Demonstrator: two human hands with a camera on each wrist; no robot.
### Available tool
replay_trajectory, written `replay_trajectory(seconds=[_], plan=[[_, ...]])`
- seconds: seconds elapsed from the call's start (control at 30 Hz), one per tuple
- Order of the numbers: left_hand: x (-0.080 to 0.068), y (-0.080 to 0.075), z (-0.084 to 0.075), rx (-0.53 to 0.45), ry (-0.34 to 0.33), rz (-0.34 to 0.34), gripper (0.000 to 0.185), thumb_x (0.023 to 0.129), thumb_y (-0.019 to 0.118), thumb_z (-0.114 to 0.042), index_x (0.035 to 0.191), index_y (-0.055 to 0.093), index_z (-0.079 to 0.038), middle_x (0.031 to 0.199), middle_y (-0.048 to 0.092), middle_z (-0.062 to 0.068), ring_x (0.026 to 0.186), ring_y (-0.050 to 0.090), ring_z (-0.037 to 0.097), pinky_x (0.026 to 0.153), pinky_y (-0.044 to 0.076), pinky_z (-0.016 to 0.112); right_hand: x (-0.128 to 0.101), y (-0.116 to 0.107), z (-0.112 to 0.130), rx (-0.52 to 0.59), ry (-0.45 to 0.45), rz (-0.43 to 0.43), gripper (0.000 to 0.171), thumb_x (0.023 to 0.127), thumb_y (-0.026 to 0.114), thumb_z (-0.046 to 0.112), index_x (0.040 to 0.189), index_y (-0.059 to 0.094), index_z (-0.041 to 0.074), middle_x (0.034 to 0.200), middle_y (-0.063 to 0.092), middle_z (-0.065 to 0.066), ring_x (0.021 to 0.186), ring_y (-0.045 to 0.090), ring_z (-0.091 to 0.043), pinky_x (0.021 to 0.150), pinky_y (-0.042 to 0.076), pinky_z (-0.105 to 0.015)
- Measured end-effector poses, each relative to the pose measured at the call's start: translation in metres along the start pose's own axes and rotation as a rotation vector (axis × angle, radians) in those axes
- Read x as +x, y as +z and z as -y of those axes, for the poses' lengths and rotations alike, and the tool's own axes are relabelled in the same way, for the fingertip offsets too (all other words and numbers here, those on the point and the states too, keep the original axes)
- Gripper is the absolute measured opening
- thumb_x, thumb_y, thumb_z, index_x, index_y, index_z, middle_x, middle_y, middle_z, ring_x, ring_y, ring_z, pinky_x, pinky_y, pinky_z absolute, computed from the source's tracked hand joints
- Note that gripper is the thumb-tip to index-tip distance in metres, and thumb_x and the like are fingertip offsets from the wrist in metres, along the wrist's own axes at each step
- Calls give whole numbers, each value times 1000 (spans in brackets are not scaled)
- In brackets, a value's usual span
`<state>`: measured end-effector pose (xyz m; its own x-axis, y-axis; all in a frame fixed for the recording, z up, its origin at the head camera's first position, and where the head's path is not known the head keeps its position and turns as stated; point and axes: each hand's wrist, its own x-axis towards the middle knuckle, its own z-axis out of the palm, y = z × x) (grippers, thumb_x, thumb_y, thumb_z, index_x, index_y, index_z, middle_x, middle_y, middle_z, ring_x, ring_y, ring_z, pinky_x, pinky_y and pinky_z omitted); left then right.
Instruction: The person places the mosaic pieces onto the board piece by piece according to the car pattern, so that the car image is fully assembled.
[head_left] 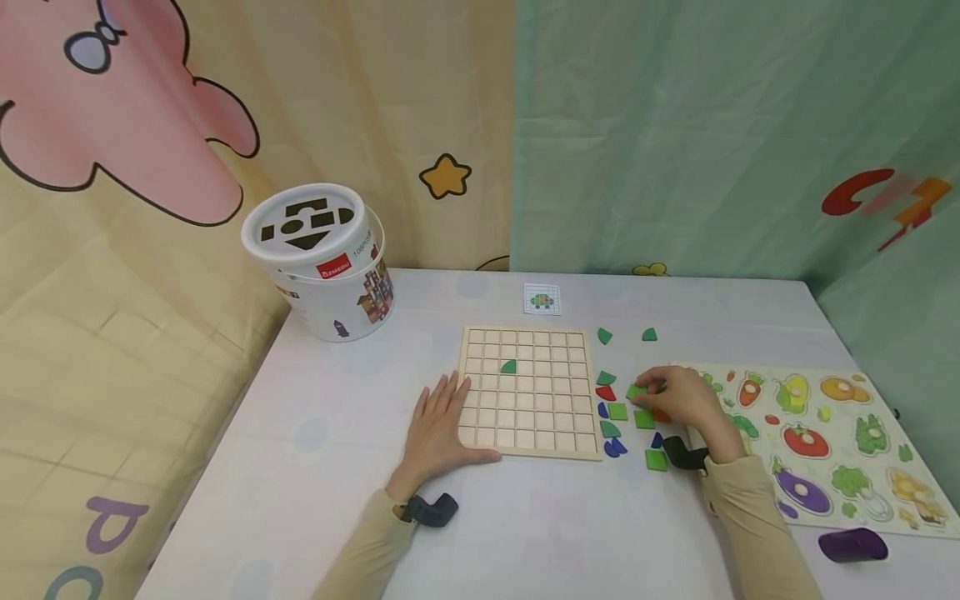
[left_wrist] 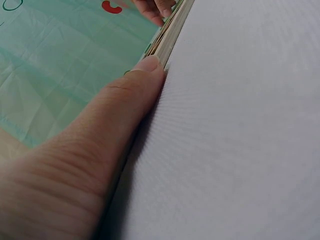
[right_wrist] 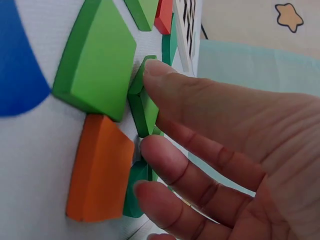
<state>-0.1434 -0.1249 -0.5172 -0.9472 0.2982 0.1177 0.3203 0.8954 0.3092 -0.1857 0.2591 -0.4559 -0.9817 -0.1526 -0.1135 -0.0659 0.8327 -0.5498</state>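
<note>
A small light-green square tile [head_left: 636, 391] lay on the white table [head_left: 525, 533] right of centre in the head view, just beside the right edge of the wooden grid board [head_left: 529, 390], and the right hand [head_left: 684, 398] pinched it: in the right wrist view the thumb and a fingertip [right_wrist: 159, 150] closed on the tile's [right_wrist: 143, 107] edges while the other fingers curled loosely below. Around that tile lay other loose pieces: a larger green square [right_wrist: 97, 57] just left of it in the wrist view, an orange piece [right_wrist: 100, 167] below that, a blue curved piece [right_wrist: 17, 65] at the far left edge, and a red piece [right_wrist: 164, 15] at the top. In the head view more green squares [head_left: 617, 411] lay between board and hand, with a red piece [head_left: 605, 392] and blue pieces [head_left: 615, 447] close to the board's right edge, and two green quarter-rounds [head_left: 604, 336] further up the frame. The left hand [head_left: 441, 427] lay flat and relaxed, fingers straight, over the board's lower-left corner, holding nothing; the left wrist view showed its thumb [left_wrist: 127, 95] pressed along the board's edge [left_wrist: 170, 32]. One green quarter-round [head_left: 508, 366] sat in a cell in the board's upper middle. Above the board lay a small pattern card [head_left: 542, 299]. At the right of the frame lay a vegetable peg puzzle [head_left: 825, 442], with a purple cylinder [head_left: 852, 545] below it. A white bucket with a shape-sorter lid [head_left: 318, 258] stood at upper left.
</note>
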Motion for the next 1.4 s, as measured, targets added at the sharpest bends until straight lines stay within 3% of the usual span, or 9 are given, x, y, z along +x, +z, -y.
replay_trajectory(seconds=[0.23, 0.43, 0.63, 0.9, 1.1, 1.23, 1.4], plan=[[-1, 1, 0, -4, 0, 1, 126, 58, 63, -82, 152, 20, -9, 157, 13, 11, 143, 6, 25, 114, 0, 44, 1, 2, 3, -20, 47, -9, 23, 80, 77, 21, 94, 69, 4, 74, 55, -3, 64, 48, -20, 53, 37, -30], [-1, 1, 0, 0, 9, -16, 126, 58, 62, -83, 152, 21, -9, 156, 15, 12, 143, 7, 27, 114, 2, 45, 3, 3, 7, 3, 45, -9, 22, 79, 77, 17, 90, 64, 4, 76, 54, -5, 65, 47, -21, 53, 37, -31], [0, -1, -1, -5, -8, 12, 126, 58, 63, -82, 152, 18, -11, 157, 12, 11, 143, 5, 25, 114, -2, 43, 1, 4, 9, 11, 36, -23, 21, 81, 76, 17, 90, 61, 6, 79, 57, -5, 64, 49, -21, 52, 38, -31], [-1, -1, -1, -7, 4, -5, 126, 58, 63, -82, 152, 20, -9, 157, 13, 12, 143, 7, 26, 114, 1, 44, -2, 8, 13, -11, -41, -103, 16, 83, 74, 16, 89, 63, 6, 75, 59, -3, 59, 49, -17, 49, 39, -30], [-1, -1, 0, -1, -4, 6, 126, 59, 63, -82, 152, 19, -10, 157, 12, 11, 143, 5, 25, 114, -1, 43, 5, 17, 24, 39, -110, -180, 16, 86, 71, 11, 96, 66, 0, 74, 57, -4, 56, 49, -16, 46, 39, -30], [-1, -1, 0, -3, -3, 3, 126, 58, 64, -81, 152, 20, -10, 157, 12, 11, 143, 6, 25, 114, -1, 43, 13, 24, 37, 79, -139, -183, 15, 86, 71, 12, 96, 69, 1, 78, 61, -3, 64, 52, -17, 51, 41, -30], [0, 0, 0, 0, 0, -2, 126, 58, 64, -82, 152, 20, -10, 157, 13, 11, 143, 6, 25, 114, 0, 43, 26, 32, 56, 132, -183, -146, 13, 85, 72, 13, 94, 70, 5, 81, 64, -4, 61, 54, -17, 49, 43, -30]])
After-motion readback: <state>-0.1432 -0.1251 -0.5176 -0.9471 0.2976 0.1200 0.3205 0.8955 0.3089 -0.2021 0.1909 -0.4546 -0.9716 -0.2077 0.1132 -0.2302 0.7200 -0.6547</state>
